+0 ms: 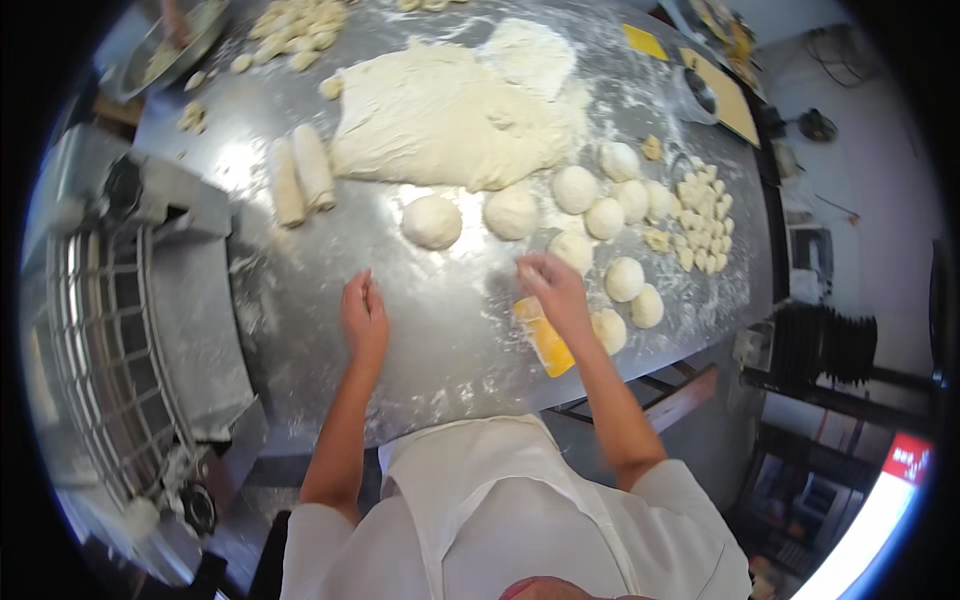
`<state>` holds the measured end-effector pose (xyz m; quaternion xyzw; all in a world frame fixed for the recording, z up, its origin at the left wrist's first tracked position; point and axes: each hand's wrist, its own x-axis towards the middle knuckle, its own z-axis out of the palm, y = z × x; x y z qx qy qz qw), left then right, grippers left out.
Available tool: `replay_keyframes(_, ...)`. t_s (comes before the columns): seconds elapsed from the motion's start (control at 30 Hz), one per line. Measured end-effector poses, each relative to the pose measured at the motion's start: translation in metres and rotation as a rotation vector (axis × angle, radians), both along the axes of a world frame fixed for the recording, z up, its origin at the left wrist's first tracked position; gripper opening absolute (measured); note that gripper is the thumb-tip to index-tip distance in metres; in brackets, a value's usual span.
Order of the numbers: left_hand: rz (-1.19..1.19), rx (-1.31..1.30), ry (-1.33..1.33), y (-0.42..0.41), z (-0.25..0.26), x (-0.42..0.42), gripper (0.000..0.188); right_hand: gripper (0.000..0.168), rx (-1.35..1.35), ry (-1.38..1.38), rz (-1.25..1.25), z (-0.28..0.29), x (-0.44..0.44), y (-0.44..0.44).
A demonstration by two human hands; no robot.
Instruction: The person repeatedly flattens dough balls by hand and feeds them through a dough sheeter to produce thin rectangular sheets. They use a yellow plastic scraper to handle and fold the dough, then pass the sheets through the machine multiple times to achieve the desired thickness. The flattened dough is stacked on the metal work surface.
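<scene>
My left hand (364, 311) is over the bare metal near the table's front, fingers curled, with nothing visible in it. My right hand (546, 281) is bent in at the fingers beside a dough ball (571, 251), just above a yellow dough scraper (545, 339) dusted with flour; whether it holds anything is unclear. Ahead of my hands sit two round dough balls, one (433, 223) to the left and another (511, 213) to the right. Several more balls (624, 279) lie at the right. Behind them spreads a large slab of dough (450, 112), with a heap of flour (529, 56) on its far edge.
Two dough rolls (300, 176) lie left of the slab on the steel table (300, 300). Small dough pieces (703, 214) cover the right side, others (296, 30) the far left. A machine with a wire guard (112, 322) borders the left. Another person's hand (175, 30) reaches into a metal bowl (199, 56).
</scene>
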<state>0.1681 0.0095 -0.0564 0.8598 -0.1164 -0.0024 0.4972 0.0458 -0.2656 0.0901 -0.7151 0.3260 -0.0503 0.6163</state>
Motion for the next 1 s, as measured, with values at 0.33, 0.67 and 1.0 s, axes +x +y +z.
replay_keyframes(0.33, -0.218, 0.175, -0.122, -0.031, 0.042, 0.002, 0.079, 0.056, -1.125, -0.001, 0.036, -0.044, 0.25, -0.229)
replay_keyframes(0.67, -0.178, 0.129, -0.033, -0.14, 0.049, 0.055, 0.092, 0.06, -1.058, 0.272, 0.264, -0.056, 0.32, -0.263)
replay_keyframes(1.0, 0.239, -1.207, 0.954, -0.025, 0.093, 0.033, 0.056, 0.036, 0.308, -0.081, -0.486, -0.014, 0.153, -0.198)
